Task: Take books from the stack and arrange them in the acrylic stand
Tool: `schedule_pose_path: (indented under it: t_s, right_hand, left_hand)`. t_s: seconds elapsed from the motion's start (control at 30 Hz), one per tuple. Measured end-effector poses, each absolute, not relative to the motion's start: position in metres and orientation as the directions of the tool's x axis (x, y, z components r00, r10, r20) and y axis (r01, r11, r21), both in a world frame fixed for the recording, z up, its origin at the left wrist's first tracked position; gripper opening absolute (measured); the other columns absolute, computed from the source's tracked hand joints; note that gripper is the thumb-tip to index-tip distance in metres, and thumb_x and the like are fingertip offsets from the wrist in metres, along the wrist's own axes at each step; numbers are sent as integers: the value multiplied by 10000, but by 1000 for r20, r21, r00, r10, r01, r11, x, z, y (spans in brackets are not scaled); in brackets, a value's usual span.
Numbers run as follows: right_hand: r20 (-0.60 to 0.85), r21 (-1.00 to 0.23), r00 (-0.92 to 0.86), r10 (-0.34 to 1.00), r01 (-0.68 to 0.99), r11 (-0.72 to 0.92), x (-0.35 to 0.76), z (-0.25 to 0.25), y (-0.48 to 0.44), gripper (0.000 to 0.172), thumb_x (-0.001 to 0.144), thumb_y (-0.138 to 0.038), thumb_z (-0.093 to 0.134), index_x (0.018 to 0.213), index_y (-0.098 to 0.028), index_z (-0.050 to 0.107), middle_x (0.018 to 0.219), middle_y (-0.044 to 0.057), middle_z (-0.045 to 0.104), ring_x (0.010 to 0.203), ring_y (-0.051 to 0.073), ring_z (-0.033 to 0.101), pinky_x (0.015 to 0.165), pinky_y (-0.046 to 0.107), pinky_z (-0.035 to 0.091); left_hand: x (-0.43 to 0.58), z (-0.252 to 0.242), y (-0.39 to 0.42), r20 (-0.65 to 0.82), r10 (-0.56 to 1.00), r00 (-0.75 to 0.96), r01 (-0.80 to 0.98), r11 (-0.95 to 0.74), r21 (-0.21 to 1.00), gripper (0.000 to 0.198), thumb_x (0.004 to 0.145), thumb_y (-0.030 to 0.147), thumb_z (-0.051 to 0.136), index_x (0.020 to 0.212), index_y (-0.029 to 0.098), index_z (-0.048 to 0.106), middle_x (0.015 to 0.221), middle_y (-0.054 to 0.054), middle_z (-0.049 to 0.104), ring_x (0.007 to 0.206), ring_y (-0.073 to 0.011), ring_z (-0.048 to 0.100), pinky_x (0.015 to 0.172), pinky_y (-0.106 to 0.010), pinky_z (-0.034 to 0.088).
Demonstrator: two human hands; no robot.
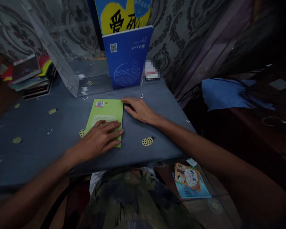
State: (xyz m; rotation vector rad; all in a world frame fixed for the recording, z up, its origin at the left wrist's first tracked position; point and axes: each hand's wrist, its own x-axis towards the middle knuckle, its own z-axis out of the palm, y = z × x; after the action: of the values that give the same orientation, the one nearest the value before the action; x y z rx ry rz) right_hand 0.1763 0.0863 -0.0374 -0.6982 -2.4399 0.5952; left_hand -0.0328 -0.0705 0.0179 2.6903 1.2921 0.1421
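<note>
Head camera looks down on a thin lime-green paperback book (106,114) that lies flat near the middle of a dark blue-grey tablecloth printed with small yellow pineapples (38,127), its barcode at the far end. Left hand (98,140) rests palm-down on the near half of the cover with its fingers spread and flat, pressing rather than grasping. Right hand (139,109) lies on the cloth just beside the book's far right corner, its outstretched fingertips touching that edge and closed around nothing. One pineapple print (147,141) shows near the table's front edge, below the right wrist. Beyond the green book a tall blue book with a white QR code (127,57) stands upright, and a yellow-and-blue cover with black characters (124,14) rises behind it. Just left of these a clear acrylic box (69,57) sits on the table. A stack of flat books (30,76) lies at the far left. Off the table to the right is a crumpled blue cloth (221,93), and on the floor below a colourful picture book (192,181) lies face up.
</note>
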Motion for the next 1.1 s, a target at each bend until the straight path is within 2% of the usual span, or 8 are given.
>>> schedule_pose_path:
  t_s: [0.1, 0.3, 0.47, 0.67, 0.8, 0.93, 1.0, 1.1]
  right_hand:
    - [351, -505, -735, 580, 373, 779, 177, -39, 86, 419, 995, -247, 456, 1396, -201, 570, 1345, 109, 679, 1234, 292, 623, 1090, 510, 479]
    - [369, -398, -774, 515, 369, 840, 174, -39, 72, 389, 999, -271, 481, 1357, -188, 608, 1350, 146, 685, 1413, 341, 492, 1134, 600, 393]
    - [400, -352, -839, 370, 232, 907, 171, -37, 41, 332, 1030, -258, 454, 1275, -165, 659, 1333, 150, 700, 1354, 277, 580, 1129, 535, 450]
    - [403, -346, -877, 264, 121, 931, 184, -34, -1, 357, 1049, -210, 432, 1338, -167, 636, 1360, 127, 694, 1376, 235, 570, 1167, 493, 452]
    - [367, -352, -891, 268, 134, 926, 193, -29, -17, 379, 1040, -248, 486, 1387, -161, 609, 1437, 130, 638, 1417, 250, 526, 1188, 504, 437]
    - [341, -376, -896, 285, 148, 915, 197, -26, -22, 404, 1013, -264, 566, 1401, -155, 604, 1469, 144, 608, 1443, 263, 494, 1201, 527, 415]
    - [323, -375, -903, 284, 154, 914, 198, -27, -22, 420, 1016, -288, 575, 1413, -155, 592, 1488, 139, 592, 1453, 262, 480, 1214, 525, 395]
    - [290, -368, -915, 280, 164, 915, 199, -29, -23, 470, 1015, -344, 587, 1444, -153, 562, 1520, 141, 557, 1485, 279, 431, 1224, 551, 365]
  left_hand:
    - [-37, 15, -92, 20, 769, 639, 750, -629, 204, 393, 1060, 382, 456, 1410, 280, 603, 1531, -90, 550, 1437, -282, 486, 1193, -543, 361]
    - [-43, 1, -112, 56, 769, 637, 744, -632, 217, 435, 1047, 357, 494, 1472, 273, 536, 1567, -86, 508, 1487, -265, 426, 1249, -565, 291]
    - [-42, -3, -117, 51, 766, 641, 743, -636, 207, 460, 1054, 374, 471, 1495, 249, 502, 1589, -82, 473, 1510, -257, 387, 1269, -577, 243]
    - [-42, -9, -129, 70, 757, 649, 733, -648, 208, 502, 1041, 359, 500, 1527, 239, 454, 1568, -77, 499, 1523, -242, 362, 1288, -558, 199]
    - [-53, -10, -133, 101, 743, 662, 715, -666, 215, 508, 1052, 302, 474, 1552, 233, 412, 1552, -71, 519, 1512, -207, 381, 1293, -524, 211]
    - [-81, -10, -138, 178, 765, 619, 732, -644, 221, 495, 1050, 226, 452, 1543, 272, 435, 1475, -51, 604, 1444, -196, 486, 1276, -518, 267]
    - [-99, -12, -141, 220, 789, 574, 759, -613, 218, 485, 1049, 214, 441, 1526, 303, 465, 1443, -36, 634, 1397, -204, 542, 1255, -519, 317]
    - [-123, -18, -143, 260, 855, 449, 844, -501, 190, 431, 1051, 299, 461, 1473, 313, 545, 1508, -44, 575, 1392, -254, 549, 1202, -501, 415]
